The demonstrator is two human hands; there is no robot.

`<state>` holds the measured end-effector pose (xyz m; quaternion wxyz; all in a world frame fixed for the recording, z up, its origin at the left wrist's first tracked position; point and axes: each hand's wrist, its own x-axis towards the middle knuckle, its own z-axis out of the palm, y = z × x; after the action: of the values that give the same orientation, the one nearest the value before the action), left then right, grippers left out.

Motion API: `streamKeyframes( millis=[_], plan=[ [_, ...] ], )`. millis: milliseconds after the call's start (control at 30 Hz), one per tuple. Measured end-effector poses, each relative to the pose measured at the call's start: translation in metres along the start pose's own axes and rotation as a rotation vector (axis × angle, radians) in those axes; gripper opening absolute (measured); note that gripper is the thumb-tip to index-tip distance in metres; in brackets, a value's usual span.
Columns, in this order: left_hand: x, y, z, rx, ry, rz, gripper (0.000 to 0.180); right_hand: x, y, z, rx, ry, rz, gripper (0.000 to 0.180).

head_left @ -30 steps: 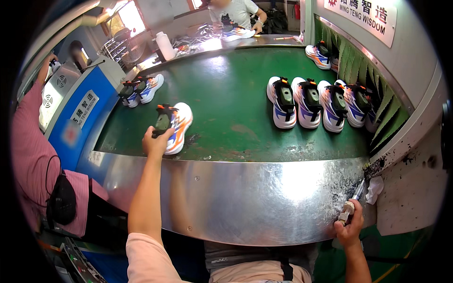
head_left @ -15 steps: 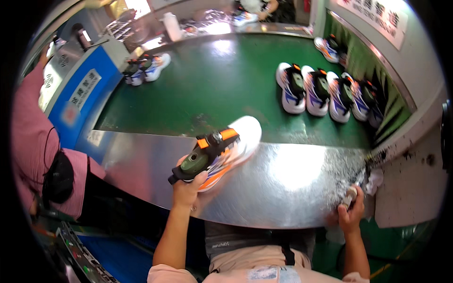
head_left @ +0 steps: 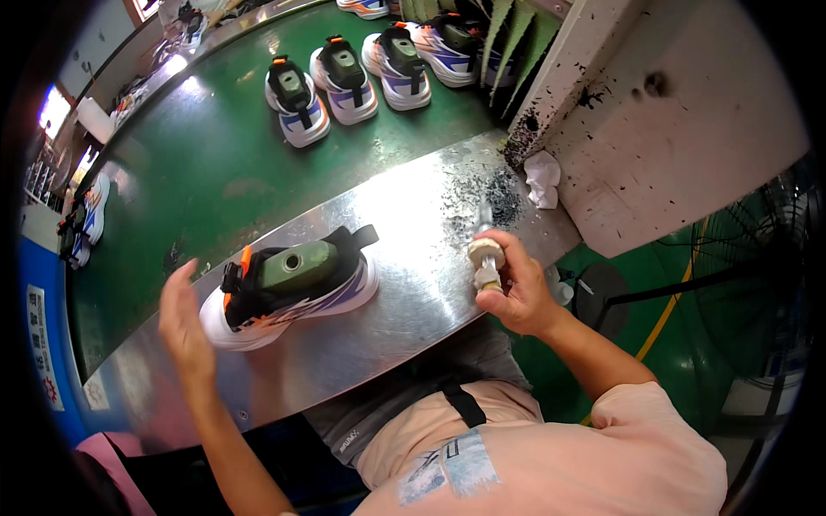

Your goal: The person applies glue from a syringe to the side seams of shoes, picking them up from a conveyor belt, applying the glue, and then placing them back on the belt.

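Observation:
A sneaker (head_left: 318, 292) with a white sole, orange and purple trim and a dark green insert in its opening rests on the steel tabletop (head_left: 413, 301), toe to the left. Beside that toe is my left hand (head_left: 185, 327), open, its fingers stretched out and holding nothing. My right hand (head_left: 525, 292) is closed around a small off-white tool (head_left: 487, 258) with a round collar. The tool's far tip is blurred, above a patch of black specks (head_left: 499, 202) on the steel.
Several similar sneakers (head_left: 344, 82) stand in a row on the green conveyor belt (head_left: 206, 181). Crumpled white paper (head_left: 542, 179) lies against the pale machine panel (head_left: 654, 129) on the right. A black fan (head_left: 757, 284) stands beyond my right arm.
The view has swung to the right. My left hand has let go of the sneaker, which now stands on the steel with its toe turned left. My right hand still holds the tool.

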<state>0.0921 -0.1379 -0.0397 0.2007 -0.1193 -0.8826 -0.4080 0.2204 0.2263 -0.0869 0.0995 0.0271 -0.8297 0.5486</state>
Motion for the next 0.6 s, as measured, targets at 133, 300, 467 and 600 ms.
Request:
streamKeyframes(
  millis=[133, 300, 467, 600],
  plan=[
    [0.009, 0.011, 0.046, 0.054, -0.138, -0.213, 0.039, 0.017, 0.01, 0.011, 0.147, 0.113, -0.116, 0.066],
    [0.005, 0.004, 0.043, 0.057, -0.138, -0.25, 0.034, 0.056, -0.024, 0.078, 0.601, 0.091, -0.196, 0.07],
    [0.005, 0.012, 0.051, 0.06, -0.084, -0.262, 0.032, 0.066, -0.015, 0.092, 0.654, 0.16, -0.226, 0.068],
    [0.004, 0.01, 0.052, 0.018, -0.057, -0.246, 0.033, 0.045, 0.019, 0.058, 0.475, 0.082, -0.156, 0.063]
  ],
)
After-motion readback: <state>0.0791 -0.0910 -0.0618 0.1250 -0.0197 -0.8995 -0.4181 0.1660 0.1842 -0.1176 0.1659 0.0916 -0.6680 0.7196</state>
